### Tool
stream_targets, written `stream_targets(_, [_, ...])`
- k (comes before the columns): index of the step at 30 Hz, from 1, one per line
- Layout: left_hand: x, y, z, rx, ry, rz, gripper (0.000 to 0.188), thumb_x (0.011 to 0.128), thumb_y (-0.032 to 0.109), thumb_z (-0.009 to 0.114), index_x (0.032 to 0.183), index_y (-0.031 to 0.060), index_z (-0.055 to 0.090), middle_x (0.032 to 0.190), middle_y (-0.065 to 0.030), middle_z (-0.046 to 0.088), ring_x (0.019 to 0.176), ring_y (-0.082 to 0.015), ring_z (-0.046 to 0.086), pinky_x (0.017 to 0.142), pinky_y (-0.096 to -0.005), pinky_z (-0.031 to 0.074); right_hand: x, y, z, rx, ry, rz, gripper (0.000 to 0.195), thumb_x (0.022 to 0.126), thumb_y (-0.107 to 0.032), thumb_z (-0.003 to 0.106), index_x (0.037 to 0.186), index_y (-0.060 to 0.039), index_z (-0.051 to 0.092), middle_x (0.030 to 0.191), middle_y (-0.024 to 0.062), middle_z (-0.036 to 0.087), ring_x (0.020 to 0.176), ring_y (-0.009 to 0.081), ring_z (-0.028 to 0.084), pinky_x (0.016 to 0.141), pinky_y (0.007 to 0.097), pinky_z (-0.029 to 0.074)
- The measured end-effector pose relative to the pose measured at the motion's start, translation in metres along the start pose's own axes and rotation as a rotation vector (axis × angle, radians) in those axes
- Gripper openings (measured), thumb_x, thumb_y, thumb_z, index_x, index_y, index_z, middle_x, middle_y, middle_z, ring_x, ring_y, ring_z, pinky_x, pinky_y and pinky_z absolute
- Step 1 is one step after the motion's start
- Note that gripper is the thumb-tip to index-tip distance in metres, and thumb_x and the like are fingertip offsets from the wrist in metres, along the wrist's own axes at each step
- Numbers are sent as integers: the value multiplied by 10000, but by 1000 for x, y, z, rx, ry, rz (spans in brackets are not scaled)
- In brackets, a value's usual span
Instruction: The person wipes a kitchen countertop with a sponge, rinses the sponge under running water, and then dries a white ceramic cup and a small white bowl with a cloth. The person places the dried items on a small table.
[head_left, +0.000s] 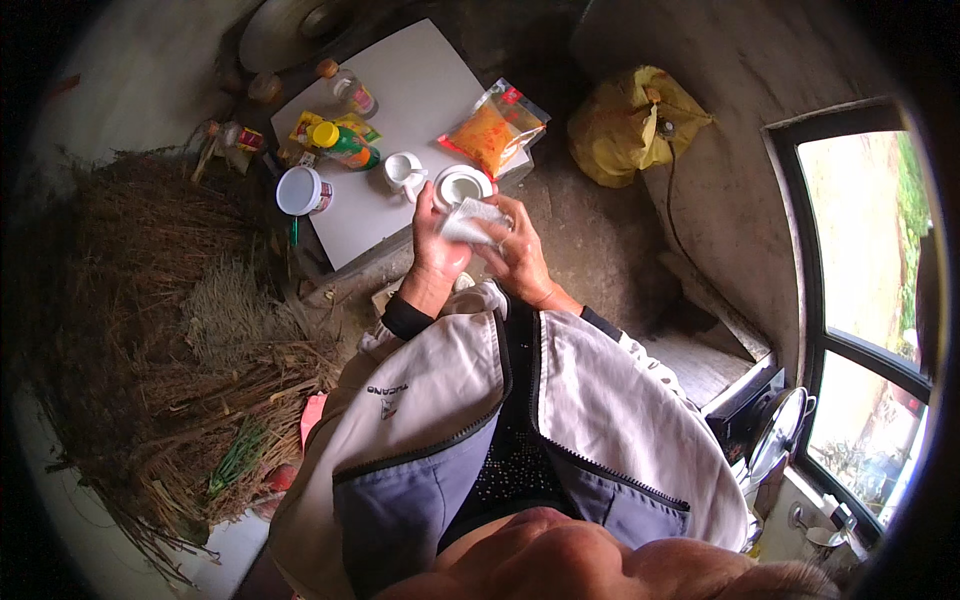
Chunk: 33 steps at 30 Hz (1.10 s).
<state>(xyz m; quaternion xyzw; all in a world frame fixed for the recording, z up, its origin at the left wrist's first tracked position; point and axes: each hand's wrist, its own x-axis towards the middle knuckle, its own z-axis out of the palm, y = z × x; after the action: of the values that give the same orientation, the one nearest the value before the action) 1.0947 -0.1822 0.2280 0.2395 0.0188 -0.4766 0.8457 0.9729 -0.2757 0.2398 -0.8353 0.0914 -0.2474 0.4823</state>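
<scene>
My left hand (439, 244) is upright with its thumb beside a round white ceramic dish or cup (463, 184); whether it grips this piece cannot be told. My right hand (521, 251) holds a crumpled white cloth or tissue (476, 221), blurred, against the near side of the white piece and close to my left palm. Just left of them, a white cup with a handle (403, 171) stands on the white tabletop (360, 217). A clear bag of orange-red food (491, 135) lies at the table's right side.
On the table are a green bottle with a yellow cap (346, 146), a clear bottle (354, 92), a yellow packet (307, 126) and a white tub (300, 191). Dry brushwood (150, 300) lies left. A yellow bag (634, 127) is beyond the table; a window (862, 247) is right.
</scene>
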Motion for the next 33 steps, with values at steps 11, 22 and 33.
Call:
stream_targets(11, [-14, -5, -6, -43, 65, 21, 600, 975, 575, 373, 1222, 67, 575, 1169, -142, 639, 1168, -339, 573, 984, -527, 463, -8, 33, -3, 102, 180, 123, 338, 726, 55, 665, 1042, -61, 699, 958, 88, 617, 918, 225, 618, 779, 311, 498])
stream_targets(22, [-36, -21, -22, 3, 83, -247, 536, 992, 539, 386, 1328, 140, 505, 1257, -86, 597, 1137, -267, 580, 909, -459, 490, 5, 53, 3, 331, -26, 602, 338, 987, -285, 549, 1108, 17, 642, 960, 77, 662, 862, 161, 612, 749, 305, 493])
stream_targets(33, [-57, -47, -75, 30, 129, -350, 540, 1006, 532, 368, 1398, 165, 428, 1383, -52, 508, 1250, -236, 512, 1010, -514, 463, 7, 32, 15, 302, -408, 473, 469, 980, -410, 553, 993, 42, 679, 865, 80, 666, 782, 157, 587, 686, 340, 487])
